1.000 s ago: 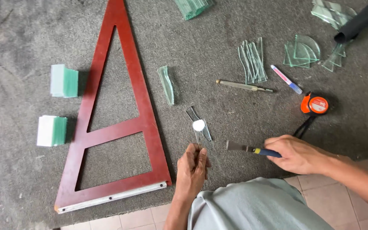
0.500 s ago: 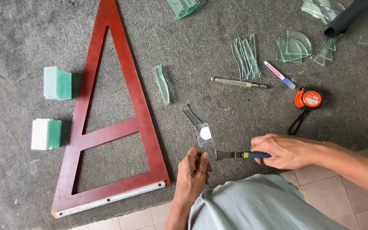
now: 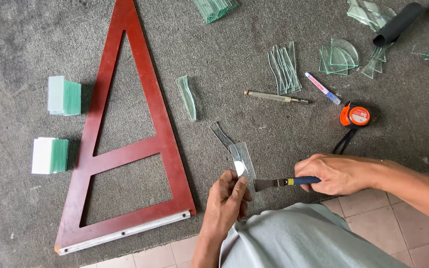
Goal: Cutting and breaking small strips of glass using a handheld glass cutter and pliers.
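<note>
My left hand (image 3: 227, 201) has lifted a glass strip (image 3: 242, 160) off the carpet (image 3: 254, 49) since a moment ago, pinching its near end. My right hand (image 3: 341, 173) grips pliers (image 3: 279, 182), whose tip sits just right of the strip. My knee hides both wrists' undersides.

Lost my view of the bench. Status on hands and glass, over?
Left hand holds a small clear glass strip. Right hand grips blue-handled pliers, jaws just short of the strip. Nothing between them.
</note>
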